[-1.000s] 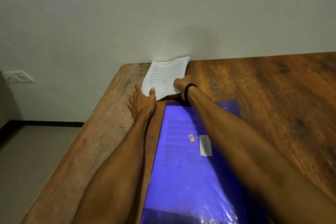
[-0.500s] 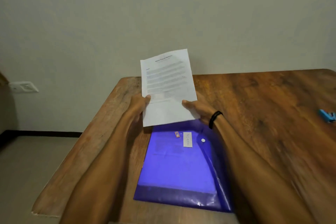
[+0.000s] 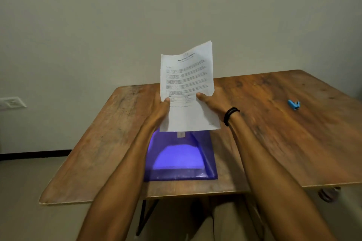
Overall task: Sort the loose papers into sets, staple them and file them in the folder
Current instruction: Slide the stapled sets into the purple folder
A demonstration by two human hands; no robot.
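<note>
Papers (image 3: 187, 88) curled, upright; both hands pinching lower edges.

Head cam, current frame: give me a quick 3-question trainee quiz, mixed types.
1. True or false: only the left hand holds the papers.
2. The blue stapler lies: A) on top of the papers; B) on the table, right of both hands, untouched; C) in a hand.
3. Fill in: the purple ____ lies on the table below the held papers.
Key: 1 false, the right hand holds them too; 2 B; 3 folder.
</note>
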